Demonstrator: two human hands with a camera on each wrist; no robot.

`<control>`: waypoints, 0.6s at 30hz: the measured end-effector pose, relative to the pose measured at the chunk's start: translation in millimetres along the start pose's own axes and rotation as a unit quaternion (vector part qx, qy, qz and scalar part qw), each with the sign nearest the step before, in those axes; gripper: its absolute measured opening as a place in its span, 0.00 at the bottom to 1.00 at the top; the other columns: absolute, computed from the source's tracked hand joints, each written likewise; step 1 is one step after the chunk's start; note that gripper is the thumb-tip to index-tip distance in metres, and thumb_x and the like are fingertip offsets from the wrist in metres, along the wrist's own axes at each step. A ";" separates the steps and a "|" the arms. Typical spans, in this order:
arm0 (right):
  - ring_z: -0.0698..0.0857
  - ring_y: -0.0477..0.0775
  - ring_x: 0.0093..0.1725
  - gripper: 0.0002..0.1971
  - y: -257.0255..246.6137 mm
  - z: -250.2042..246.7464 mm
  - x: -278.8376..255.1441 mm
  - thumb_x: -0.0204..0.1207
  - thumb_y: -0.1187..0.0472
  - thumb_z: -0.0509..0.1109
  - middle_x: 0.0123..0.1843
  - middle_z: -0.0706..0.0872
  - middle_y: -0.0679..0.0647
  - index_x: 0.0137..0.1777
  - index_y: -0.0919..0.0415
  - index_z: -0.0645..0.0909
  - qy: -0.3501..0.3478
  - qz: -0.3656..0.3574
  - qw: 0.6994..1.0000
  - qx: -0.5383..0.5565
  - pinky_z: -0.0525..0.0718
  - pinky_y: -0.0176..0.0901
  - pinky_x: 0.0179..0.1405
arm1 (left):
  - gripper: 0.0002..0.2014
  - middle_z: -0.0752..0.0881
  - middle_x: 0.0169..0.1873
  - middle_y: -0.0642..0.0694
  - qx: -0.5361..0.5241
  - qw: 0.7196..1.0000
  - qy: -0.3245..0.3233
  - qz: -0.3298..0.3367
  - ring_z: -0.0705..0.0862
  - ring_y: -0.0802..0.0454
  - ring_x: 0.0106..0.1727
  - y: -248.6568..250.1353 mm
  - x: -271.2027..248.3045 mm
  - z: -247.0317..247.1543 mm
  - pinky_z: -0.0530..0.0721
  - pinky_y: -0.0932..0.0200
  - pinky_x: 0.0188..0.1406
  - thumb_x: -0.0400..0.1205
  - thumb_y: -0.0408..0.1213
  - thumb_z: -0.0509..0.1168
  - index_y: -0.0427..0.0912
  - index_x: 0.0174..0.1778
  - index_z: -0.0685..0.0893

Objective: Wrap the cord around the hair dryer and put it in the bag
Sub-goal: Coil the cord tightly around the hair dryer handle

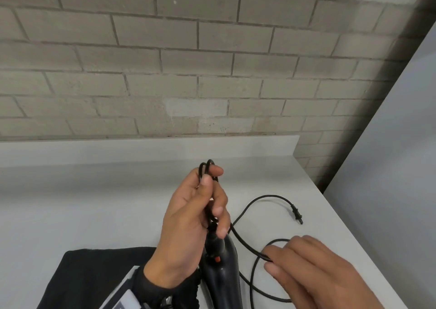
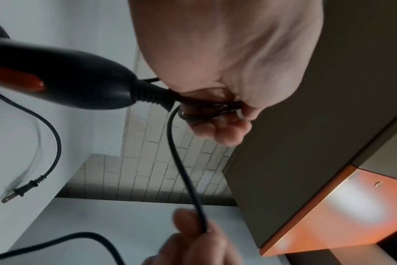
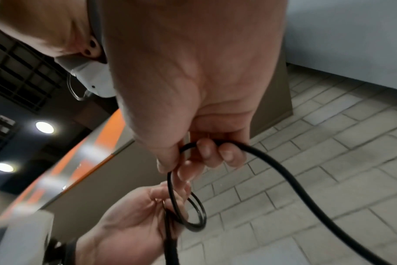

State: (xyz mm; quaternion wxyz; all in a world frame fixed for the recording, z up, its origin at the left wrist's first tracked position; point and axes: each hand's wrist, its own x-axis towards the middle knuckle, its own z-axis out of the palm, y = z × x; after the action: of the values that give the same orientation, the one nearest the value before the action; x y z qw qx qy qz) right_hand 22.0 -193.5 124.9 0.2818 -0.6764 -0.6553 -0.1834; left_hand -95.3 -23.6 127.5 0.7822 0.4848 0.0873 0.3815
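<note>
The black hair dryer with a red switch lies at the table's near edge, handle pointing away. My left hand grips several folded loops of its black cord just above the handle end; in the left wrist view the loops sit in the curled fingers beside the handle. To the right, my right hand pinches the loose cord between thumb and fingers. The plug lies free on the table. A black bag lies flat under my left wrist.
The white table ends at a low backsplash against a grey brick wall. Its right edge runs diagonally beside a pale panel. Slack cord curls on the table under my right hand.
</note>
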 end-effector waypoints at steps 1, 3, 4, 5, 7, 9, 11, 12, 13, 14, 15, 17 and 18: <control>0.76 0.49 0.28 0.12 -1.8 -5.0 4.6 0.87 0.46 0.54 0.31 0.75 0.47 0.49 0.45 0.77 0.000 0.001 1.000 0.011 0.78 0.40 0.26 | 0.13 0.73 0.25 0.47 0.007 1.000 -0.011 0.004 0.73 0.49 0.18 -0.4 -0.5 0.7 0.75 0.62 0.24 0.83 0.44 0.60 0.40 0.55 0.82; 0.76 0.47 0.30 0.11 -3.3 -13.5 11.6 0.86 0.45 0.56 0.33 0.76 0.46 0.49 0.44 0.78 0.003 0.008 0.999 0.043 0.77 0.38 0.27 | 0.12 0.75 0.26 0.46 0.017 0.999 -0.033 0.012 0.78 0.46 0.21 -0.7 -1.7 1.6 0.79 0.60 0.29 0.82 0.43 0.61 0.43 0.54 0.84; 0.76 0.46 0.31 0.10 -2.9 -16.4 14.5 0.85 0.45 0.58 0.34 0.76 0.45 0.49 0.44 0.79 0.004 0.012 0.998 0.062 0.77 0.38 0.28 | 0.11 0.77 0.26 0.45 0.022 0.999 -0.042 0.015 0.79 0.45 0.22 -0.7 -2.0 1.9 0.80 0.59 0.31 0.82 0.44 0.61 0.43 0.54 0.84; 0.76 0.44 0.32 0.09 -2.1 -18.2 17.0 0.85 0.46 0.59 0.34 0.76 0.45 0.49 0.45 0.80 0.000 0.015 0.997 0.081 0.78 0.39 0.27 | 0.12 0.78 0.27 0.45 0.027 0.998 -0.050 0.017 0.80 0.45 0.23 -0.9 -2.7 2.2 0.80 0.59 0.33 0.81 0.44 0.61 0.44 0.54 0.84; 0.74 0.41 0.32 0.09 -0.7 -18.7 22.8 0.85 0.45 0.61 0.35 0.76 0.43 0.50 0.43 0.82 -0.019 0.011 0.995 0.099 0.77 0.38 0.26 | 0.12 0.79 0.29 0.44 0.043 0.997 -0.063 0.023 0.80 0.46 0.24 -1.8 -4.0 3.5 0.80 0.59 0.34 0.82 0.45 0.61 0.44 0.56 0.82; 0.70 0.37 0.31 0.09 -0.9 -16.7 29.4 0.85 0.43 0.60 0.35 0.76 0.42 0.51 0.40 0.81 -0.039 -0.008 0.995 0.093 0.76 0.34 0.26 | 0.14 0.81 0.30 0.43 0.064 0.995 -0.071 0.030 0.79 0.47 0.26 -4.0 -5.7 4.1 0.79 0.60 0.35 0.83 0.46 0.59 0.42 0.58 0.80; 0.68 0.38 0.31 0.09 -1.9 -14.4 35.7 0.85 0.42 0.60 0.35 0.74 0.41 0.52 0.40 0.81 -0.047 -0.022 0.994 0.099 0.74 0.31 0.26 | 0.17 0.84 0.32 0.44 0.094 0.991 -0.082 0.040 0.81 0.48 0.32 -6.3 -6.8 4.0 0.81 0.61 0.40 0.86 0.50 0.59 0.41 0.61 0.78; 0.69 0.40 0.30 0.09 -2.5 -13.6 38.7 0.85 0.42 0.60 0.35 0.74 0.41 0.51 0.41 0.81 -0.046 -0.022 0.992 0.114 0.76 0.34 0.25 | 0.19 0.85 0.34 0.44 0.113 0.988 -0.091 0.044 0.83 0.48 0.36 -6.6 -7.3 4.2 0.81 0.61 0.44 0.86 0.54 0.60 0.42 0.62 0.78; 0.70 0.42 0.30 0.09 -3.1 -12.9 41.7 0.85 0.43 0.61 0.35 0.73 0.41 0.50 0.42 0.81 -0.043 -0.020 0.990 0.134 0.77 0.39 0.24 | 0.20 0.86 0.36 0.45 0.130 0.985 -0.100 0.046 0.84 0.49 0.40 -6.5 -7.8 4.6 0.81 0.62 0.47 0.85 0.56 0.61 0.44 0.63 0.79; 0.72 0.44 0.30 0.09 -3.7 -12.6 44.5 0.85 0.44 0.62 0.35 0.73 0.40 0.49 0.43 0.81 -0.037 -0.015 0.987 0.156 0.78 0.41 0.25 | 0.20 0.87 0.37 0.47 0.142 0.983 -0.107 0.046 0.84 0.50 0.42 -6.2 -8.1 4.9 0.80 0.62 0.49 0.84 0.57 0.61 0.45 0.63 0.79; 0.74 0.45 0.30 0.09 -4.3 -12.6 46.9 0.85 0.44 0.62 0.35 0.74 0.40 0.48 0.43 0.82 -0.027 -0.008 0.983 0.179 0.78 0.42 0.27 | 0.20 0.87 0.37 0.49 0.152 0.981 -0.111 0.044 0.84 0.52 0.42 -6.1 -8.7 5.1 0.80 0.63 0.49 0.84 0.58 0.61 0.46 0.63 0.79; 0.80 0.46 0.32 0.10 -5.5 -13.0 52.9 0.84 0.47 0.64 0.34 0.81 0.41 0.46 0.46 0.85 -0.005 0.009 0.975 0.222 0.80 0.43 0.31 | 0.22 0.86 0.34 0.49 0.165 0.978 -0.122 0.038 0.84 0.53 0.39 -5.6 -10.5 6.3 0.80 0.61 0.49 0.84 0.60 0.59 0.47 0.63 0.79; 0.82 0.46 0.33 0.09 -6.1 -13.2 55.9 0.83 0.48 0.66 0.32 0.84 0.41 0.46 0.47 0.86 0.005 0.014 0.972 0.234 0.81 0.41 0.33 | 0.23 0.85 0.32 0.49 0.168 0.977 -0.129 0.034 0.83 0.51 0.37 -5.6 -11.6 7.4 0.81 0.59 0.48 0.84 0.60 0.58 0.46 0.64 0.79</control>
State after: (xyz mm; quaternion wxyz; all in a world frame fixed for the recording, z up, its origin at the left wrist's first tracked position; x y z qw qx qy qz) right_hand 21.7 -158.0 170.5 0.4382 -0.5998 -0.6690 -0.0243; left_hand -96.7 -38.0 124.0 0.6805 0.6575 0.0317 0.3220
